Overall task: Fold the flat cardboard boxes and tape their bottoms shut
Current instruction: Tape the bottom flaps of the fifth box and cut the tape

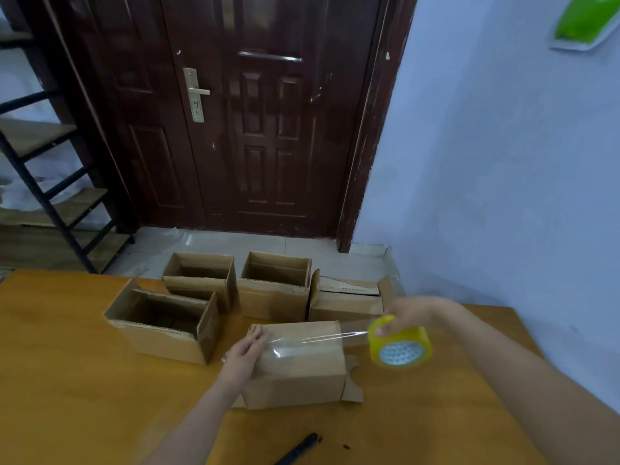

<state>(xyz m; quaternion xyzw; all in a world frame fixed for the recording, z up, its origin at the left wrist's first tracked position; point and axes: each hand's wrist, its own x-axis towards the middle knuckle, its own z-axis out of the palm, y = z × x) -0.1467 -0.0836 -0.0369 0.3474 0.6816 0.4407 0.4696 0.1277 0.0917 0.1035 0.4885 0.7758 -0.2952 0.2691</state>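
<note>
**Taping the fifth box, four already standing**

My left hand [246, 352] lies with straight fingers pressed on the near end of the upturned box [295, 360], pinning the start of the clear tape strip [312, 338] to its bottom. My right hand [407, 313] grips the yellow tape roll [399, 345], fingers curled over its top, held just past the box's far edge with the strip stretched taut between.

Behind this box on the table [67, 364] stand two open boxes [201, 280] [275, 286]; a third [164, 325] is to the left, and a fourth [347, 300] has its flaps partly closed. I judge those four folded, though their bottoms are hidden.

Left for this box: press the strip down and cut it. I see no flat boxes waiting. A dark stick-like object [298, 449] lies near the table's edge; I cannot tell what it is.
</note>
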